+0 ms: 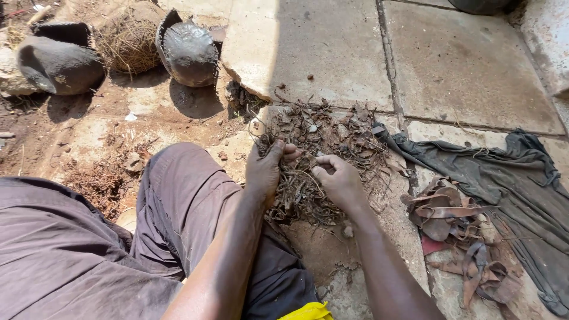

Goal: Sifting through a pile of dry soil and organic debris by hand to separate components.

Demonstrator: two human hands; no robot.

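the pile of dry roots and twigs (323, 154) lies on the stone floor (462, 65) in the middle of the view, just past the person's knee (178, 172). both hands are in it. the left hand (267, 169) is closed around a bunch of the thin brown bits, with the thumb pointing up. the right hand (339, 181) sits just beside it at 3 o'clock, with its fingers curled in on some twigs, so it looks like it is holding a few too.

the pile looks mixed up and tangled. most of it lies loose around the hands, so it seems that only a small part has been picked through and a lot is left.

at 4 o'clock from the pile there is a heap of curled brown strips (456, 231), like bark or old leather. under and past them lies a dark grey cloth (510, 178), spread flat on the floor. at 10 o'clock, well apart from the hands, two broken dark pots (189, 53) lie on red dirt (95, 130), with a ball of dry grass (127, 41) between them. at 8 o'clock, near the knee, there is a small patch of red-brown roots (98, 181). a bit of yellow cloth (308, 311) shows at the bottom edge.
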